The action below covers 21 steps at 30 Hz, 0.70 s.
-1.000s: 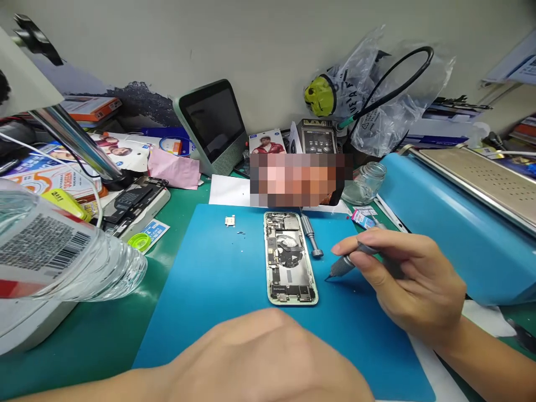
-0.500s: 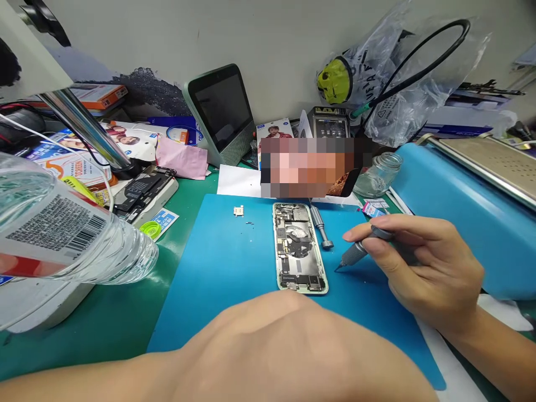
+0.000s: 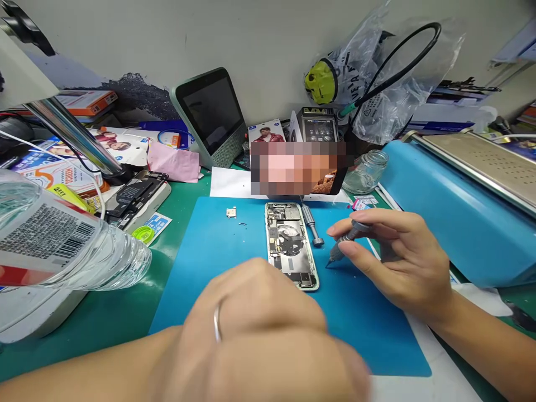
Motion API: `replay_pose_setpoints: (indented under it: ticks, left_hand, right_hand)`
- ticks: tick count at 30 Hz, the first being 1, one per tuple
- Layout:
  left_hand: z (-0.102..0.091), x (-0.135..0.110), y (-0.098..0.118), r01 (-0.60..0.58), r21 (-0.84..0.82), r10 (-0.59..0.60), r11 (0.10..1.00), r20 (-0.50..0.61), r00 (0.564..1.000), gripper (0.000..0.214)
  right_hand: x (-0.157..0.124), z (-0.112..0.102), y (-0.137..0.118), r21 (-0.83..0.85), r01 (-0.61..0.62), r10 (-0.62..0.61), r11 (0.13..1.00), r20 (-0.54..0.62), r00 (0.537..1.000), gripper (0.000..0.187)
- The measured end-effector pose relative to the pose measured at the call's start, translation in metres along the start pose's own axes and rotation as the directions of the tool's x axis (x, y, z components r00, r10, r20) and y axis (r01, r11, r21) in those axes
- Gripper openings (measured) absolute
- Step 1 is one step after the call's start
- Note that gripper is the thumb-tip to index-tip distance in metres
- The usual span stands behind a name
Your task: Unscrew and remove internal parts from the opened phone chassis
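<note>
Right grip (image 3: 397,262) — snug on screwdriver (image 3: 339,251)

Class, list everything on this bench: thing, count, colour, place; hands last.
opened phone: 1, pale green, mid-mat
mat: 1, blue, on green bench
held screwdriver: 1, grey, tip right of phone
loose screwdriver: 1, silver, beside phone
water bottle: 1, clear, far left
glass jar: 1, clear, behind mat
smart display: 1, grey-green, back
left hand: 1, ringed, foreground
right hand: 1, gripping held screwdriver
</note>
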<state>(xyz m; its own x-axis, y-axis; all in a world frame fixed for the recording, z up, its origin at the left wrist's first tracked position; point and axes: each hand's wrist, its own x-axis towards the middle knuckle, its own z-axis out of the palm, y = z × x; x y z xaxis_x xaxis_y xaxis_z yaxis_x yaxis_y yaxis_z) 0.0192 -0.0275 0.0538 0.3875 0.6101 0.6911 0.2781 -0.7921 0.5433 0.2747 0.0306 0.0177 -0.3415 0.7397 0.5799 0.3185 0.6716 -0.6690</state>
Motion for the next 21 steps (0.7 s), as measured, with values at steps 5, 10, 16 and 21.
replay_pose_setpoints:
  ticks: [5, 10, 16, 21]
  left_hand:
    - [0.022, -0.009, -0.019, -0.064, -0.062, 0.068, 0.996, 0.071, 0.995, 0.009]
    - [0.025, -0.016, -0.028, -0.271, 0.141, 0.223, 0.952, 0.288, 0.931, 0.017]
    - [0.026, -0.021, -0.032, -0.228, 0.190, 0.133, 0.955, 0.411, 0.902, 0.023]
    - [0.026, -0.023, -0.035, -0.177, 0.213, 0.084, 0.961, 0.387, 0.918, 0.024]
  right_hand:
    - [-0.002, 0.000, -0.001, -0.007, 0.014, -0.014, 1.000, 0.016, 1.000, 0.051]
    - [-0.005, -0.002, 0.003, -0.080, 0.091, -0.085, 0.993, 0.074, 0.994, 0.061]
    - [-0.007, -0.003, 0.006, -0.083, 0.084, -0.073, 0.993, 0.122, 0.990, 0.067]
    - [-0.007, -0.002, 0.002, -0.060, 0.084, -0.078, 0.995, 0.100, 0.992, 0.069]
